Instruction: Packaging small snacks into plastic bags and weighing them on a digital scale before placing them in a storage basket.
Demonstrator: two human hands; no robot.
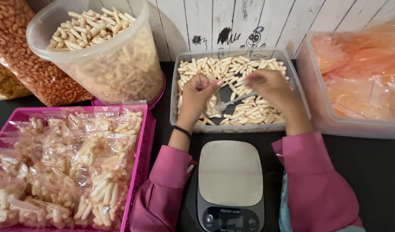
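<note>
Both hands are over the clear rectangular tub (292,81) of pale snack sticks (232,66) at the back of the black table. The right hand (268,86) is closed around the handle of a metal spoon (232,102), whose long axis runs down and to the left from the fingers, so the bowl lies among the sticks just below the left hand (199,96). That left hand is curled, fingertips pinched together on something thin and clear with a pinkish strip, probably the mouth of a small zip bag, though the view is too poor there to be sure. The spoon's bowl is nearer the left hand than the right, almost beneath it. Both forearms reach forward in pink sleeves, the left wrist wearing a dark bead bracelet (182,131). Between the arms, nearer the person, sits a kitchen scale (230,180) with a bare platform. To the left stands a pink basket (144,141) of filled bags, and behind it a big round tub (98,47) of the same sticks.
</note>
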